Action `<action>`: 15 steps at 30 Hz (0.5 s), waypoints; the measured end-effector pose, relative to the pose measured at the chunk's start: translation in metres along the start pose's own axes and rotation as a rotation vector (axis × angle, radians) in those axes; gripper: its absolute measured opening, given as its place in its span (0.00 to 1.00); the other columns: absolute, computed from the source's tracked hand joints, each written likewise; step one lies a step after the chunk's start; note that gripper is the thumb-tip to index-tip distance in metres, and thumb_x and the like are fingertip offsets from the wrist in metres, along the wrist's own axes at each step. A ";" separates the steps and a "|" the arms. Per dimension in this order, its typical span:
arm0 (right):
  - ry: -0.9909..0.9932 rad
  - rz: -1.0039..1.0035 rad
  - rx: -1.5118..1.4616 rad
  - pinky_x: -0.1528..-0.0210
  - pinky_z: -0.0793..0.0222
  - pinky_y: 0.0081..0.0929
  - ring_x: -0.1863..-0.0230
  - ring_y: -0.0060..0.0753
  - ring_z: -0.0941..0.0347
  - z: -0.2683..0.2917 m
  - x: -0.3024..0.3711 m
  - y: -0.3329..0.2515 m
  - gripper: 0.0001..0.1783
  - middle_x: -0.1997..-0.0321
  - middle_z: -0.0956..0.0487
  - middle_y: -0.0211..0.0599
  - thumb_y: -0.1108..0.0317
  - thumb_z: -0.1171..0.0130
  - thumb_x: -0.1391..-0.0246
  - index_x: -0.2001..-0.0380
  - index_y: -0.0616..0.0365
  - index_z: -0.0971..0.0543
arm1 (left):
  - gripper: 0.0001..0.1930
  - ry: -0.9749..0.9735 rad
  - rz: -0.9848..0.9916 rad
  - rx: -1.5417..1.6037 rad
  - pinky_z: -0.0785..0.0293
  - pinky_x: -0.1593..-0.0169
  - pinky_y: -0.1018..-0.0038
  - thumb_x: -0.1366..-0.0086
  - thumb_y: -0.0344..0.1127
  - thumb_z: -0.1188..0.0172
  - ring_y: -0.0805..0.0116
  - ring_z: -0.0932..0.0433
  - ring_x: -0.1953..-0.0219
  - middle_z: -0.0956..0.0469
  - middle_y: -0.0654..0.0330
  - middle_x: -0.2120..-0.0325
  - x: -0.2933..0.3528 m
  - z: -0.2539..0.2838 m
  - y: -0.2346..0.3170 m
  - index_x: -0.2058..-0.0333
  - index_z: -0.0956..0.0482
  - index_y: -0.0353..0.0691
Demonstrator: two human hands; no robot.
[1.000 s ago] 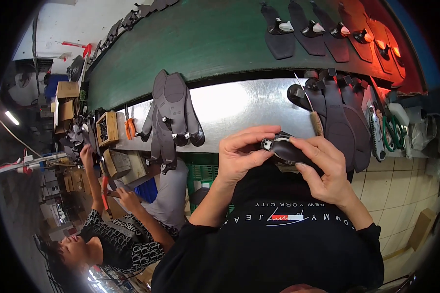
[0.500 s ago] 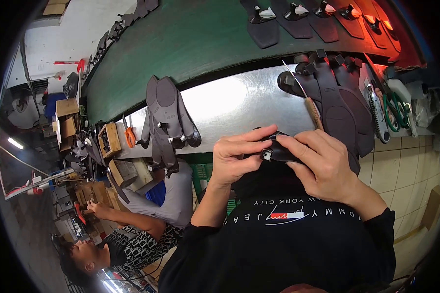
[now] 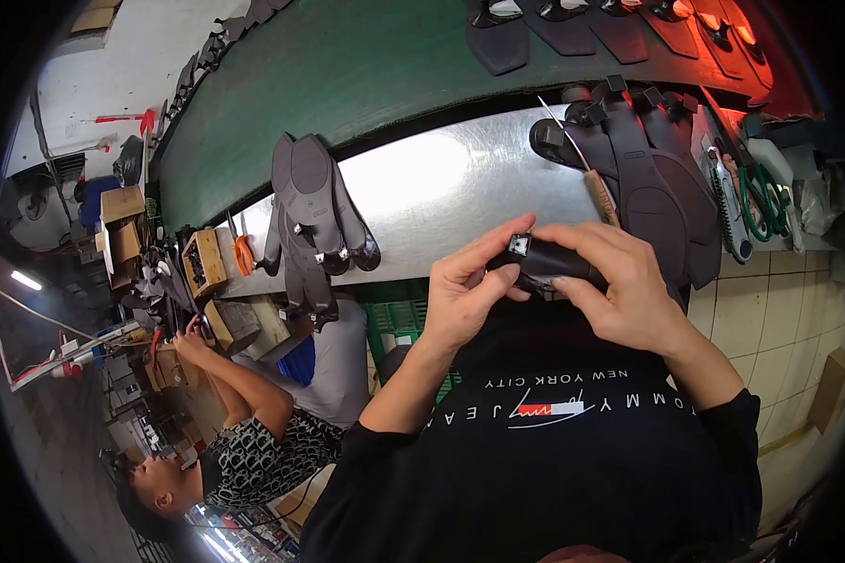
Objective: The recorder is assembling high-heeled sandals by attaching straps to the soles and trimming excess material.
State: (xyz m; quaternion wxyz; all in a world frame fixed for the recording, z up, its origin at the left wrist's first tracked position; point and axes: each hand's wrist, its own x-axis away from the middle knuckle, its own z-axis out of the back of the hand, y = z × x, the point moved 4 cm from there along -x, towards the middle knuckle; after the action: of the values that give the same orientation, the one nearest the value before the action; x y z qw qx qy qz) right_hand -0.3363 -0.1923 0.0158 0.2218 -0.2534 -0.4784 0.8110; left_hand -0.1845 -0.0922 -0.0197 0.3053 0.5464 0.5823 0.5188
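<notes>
Between my two hands, in front of my chest, is a black, smooth, boot-like piece [image 3: 565, 262]. Its small square end, with a white patch on it, faces up near my left fingertips. My left hand [image 3: 472, 291] pinches that end between thumb and fingers. Around the rounded body is my right hand [image 3: 620, 289], with the thumb underneath and the fingers over the top. Part of the piece is hidden by my fingers and against my black shirt. Just beyond my right hand lies an awl-like tool with a wooden handle [image 3: 602, 198] and a thin metal shaft.
Dark grey boot-like pieces lie stacked on the metal table [image 3: 432, 202], at left [image 3: 314, 211] and right [image 3: 650, 183]. More line the green belt [image 3: 376, 75] behind. Orange-handled pliers [image 3: 243, 253], a wooden box [image 3: 207, 261] and green scissors [image 3: 765, 206] lie around. Another person [image 3: 263, 441] sits at left.
The black piece has been turned and raised, so its square end now points up. My left fingers have shifted around it. The other person's hands have moved up.
</notes>
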 end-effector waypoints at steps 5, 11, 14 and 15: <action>-0.048 -0.036 0.018 0.67 0.30 0.33 0.69 0.42 0.26 -0.003 0.001 0.001 0.11 0.70 0.25 0.36 0.74 0.40 0.57 0.66 0.56 0.20 | 0.24 0.028 -0.002 0.021 0.19 0.63 0.80 0.42 0.15 0.51 0.68 0.25 0.50 0.32 0.50 0.44 0.000 -0.003 -0.005 0.46 0.29 0.35; 0.002 0.070 0.159 0.66 0.30 0.33 0.67 0.40 0.26 -0.002 0.001 -0.004 0.08 0.69 0.26 0.37 0.74 0.39 0.58 0.71 0.54 0.19 | 0.27 0.068 -0.017 0.029 0.18 0.65 0.79 0.44 0.13 0.53 0.64 0.23 0.52 0.33 0.42 0.45 0.001 -0.006 0.000 0.46 0.27 0.39; -0.054 0.154 0.241 0.65 0.31 0.34 0.66 0.40 0.26 -0.001 -0.003 -0.004 0.09 0.68 0.26 0.38 0.74 0.38 0.59 0.70 0.53 0.19 | 0.24 0.086 -0.008 -0.015 0.20 0.65 0.82 0.44 0.15 0.50 0.70 0.23 0.55 0.28 0.51 0.47 0.000 -0.005 0.003 0.47 0.28 0.34; -0.086 0.152 0.189 0.64 0.31 0.34 0.65 0.40 0.26 0.000 -0.005 -0.001 0.10 0.67 0.26 0.37 0.73 0.37 0.59 0.69 0.52 0.19 | 0.23 0.078 0.023 -0.003 0.20 0.66 0.82 0.44 0.16 0.49 0.71 0.22 0.57 0.27 0.51 0.48 -0.002 -0.001 0.002 0.48 0.27 0.34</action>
State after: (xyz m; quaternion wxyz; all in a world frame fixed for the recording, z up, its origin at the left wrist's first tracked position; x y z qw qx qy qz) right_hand -0.3327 -0.1948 0.0174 0.1618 -0.2321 -0.3883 0.8770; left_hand -0.1842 -0.0947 -0.0183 0.2773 0.5318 0.5866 0.5442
